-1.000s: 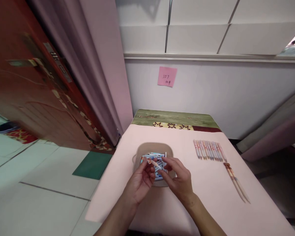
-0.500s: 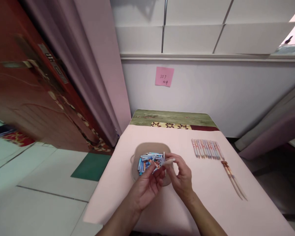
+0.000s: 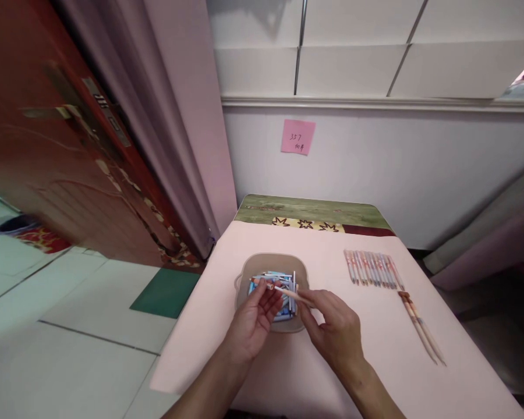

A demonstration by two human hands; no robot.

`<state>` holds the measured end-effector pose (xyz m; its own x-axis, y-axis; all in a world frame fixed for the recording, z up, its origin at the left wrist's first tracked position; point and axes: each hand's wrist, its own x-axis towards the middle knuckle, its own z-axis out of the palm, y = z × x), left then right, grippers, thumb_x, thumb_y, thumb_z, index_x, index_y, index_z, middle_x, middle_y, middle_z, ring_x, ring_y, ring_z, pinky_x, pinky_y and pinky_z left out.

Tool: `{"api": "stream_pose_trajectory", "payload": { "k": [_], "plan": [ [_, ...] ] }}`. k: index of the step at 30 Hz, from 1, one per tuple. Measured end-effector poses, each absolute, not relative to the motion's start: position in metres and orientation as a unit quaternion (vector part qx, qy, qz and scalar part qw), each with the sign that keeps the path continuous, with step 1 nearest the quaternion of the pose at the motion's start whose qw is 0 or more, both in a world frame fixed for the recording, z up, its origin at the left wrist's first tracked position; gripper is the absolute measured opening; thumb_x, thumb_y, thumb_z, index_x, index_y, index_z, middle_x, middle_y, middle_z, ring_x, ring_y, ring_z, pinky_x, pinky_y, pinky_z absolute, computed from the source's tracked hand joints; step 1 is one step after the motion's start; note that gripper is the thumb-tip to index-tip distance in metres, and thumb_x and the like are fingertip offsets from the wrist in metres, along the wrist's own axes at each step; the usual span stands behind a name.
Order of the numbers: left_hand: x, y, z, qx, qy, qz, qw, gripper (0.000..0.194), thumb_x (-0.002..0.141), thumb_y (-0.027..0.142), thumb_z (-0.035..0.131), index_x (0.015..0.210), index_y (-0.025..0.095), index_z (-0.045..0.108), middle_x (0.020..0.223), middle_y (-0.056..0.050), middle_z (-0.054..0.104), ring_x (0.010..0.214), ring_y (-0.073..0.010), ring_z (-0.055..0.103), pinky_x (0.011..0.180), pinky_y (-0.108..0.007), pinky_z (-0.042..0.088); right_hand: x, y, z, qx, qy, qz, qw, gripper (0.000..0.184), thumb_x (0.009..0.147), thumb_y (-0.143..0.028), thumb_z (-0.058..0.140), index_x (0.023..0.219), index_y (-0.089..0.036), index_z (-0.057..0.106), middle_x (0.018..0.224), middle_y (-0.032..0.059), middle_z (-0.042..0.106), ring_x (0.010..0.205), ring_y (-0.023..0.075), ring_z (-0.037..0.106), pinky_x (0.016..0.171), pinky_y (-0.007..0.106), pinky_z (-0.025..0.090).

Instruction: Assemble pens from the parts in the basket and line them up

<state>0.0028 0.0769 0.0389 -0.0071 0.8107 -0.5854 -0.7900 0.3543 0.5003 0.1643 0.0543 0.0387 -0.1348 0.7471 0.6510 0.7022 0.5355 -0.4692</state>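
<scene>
My left hand point(image 3: 250, 323) pinches a short orange tubular pen part point(image 3: 268, 286) between thumb and fingertips, its hollow end facing right. My right hand point(image 3: 337, 329) grips a slim cream pen barrel point(image 3: 297, 297), from which a pale thin end points left towards the orange part. A small gap seems to separate the two pieces. Both hands are over a beige plastic bin point(image 3: 304, 267) that contains many loose blue, white and grey pen parts point(image 3: 284, 314). My fingers hide some of these.
To the right, a row of pens point(image 3: 372, 269) lies side by side on the pink-covered table point(image 3: 332, 372). Nearer me rest two pens with brown figure-like tops point(image 3: 421, 329). A pink note point(image 3: 297, 137) is stuck to the wall; a red-brown door point(image 3: 70, 174) stands at left.
My right hand has turned the cream barrel, so its thin end now points left towards the orange part. Its hand has shifted right. The left hand keeps its hold.
</scene>
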Motion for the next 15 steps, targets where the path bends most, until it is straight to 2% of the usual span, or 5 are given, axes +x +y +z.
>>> {"api": "stream_pose_trajectory", "payload": {
  "k": [8,15],
  "plan": [
    [0.008,0.07,0.035,0.061,0.447,0.569,0.688,0.008,0.085,0.015,0.06,0.088,0.011,0.066,0.088,-0.012,0.074,0.072,-0.0162,0.07,0.064,-0.026,0.059,0.161,0.054,0.034,-0.488,-0.763,0.016,0.424,0.014,0.086,-0.02,0.058,0.099,-0.023,0.064,0.083,0.0033,0.07,0.075,0.0173,0.064,0.068,0.028,0.047],
    [0.013,0.067,0.036,0.071,0.436,0.573,0.691,0.013,0.081,0.019,0.065,0.092,0.011,0.064,0.089,-0.012,0.074,0.074,-0.0161,0.07,0.065,-0.025,0.058,0.158,0.051,0.033,-0.487,-0.755,0.011,0.438,0.014,0.088,-0.019,0.056,0.099,-0.021,0.066,0.083,0.0033,0.07,0.075,0.0159,0.064,0.069,0.026,0.046]
  ]
}}
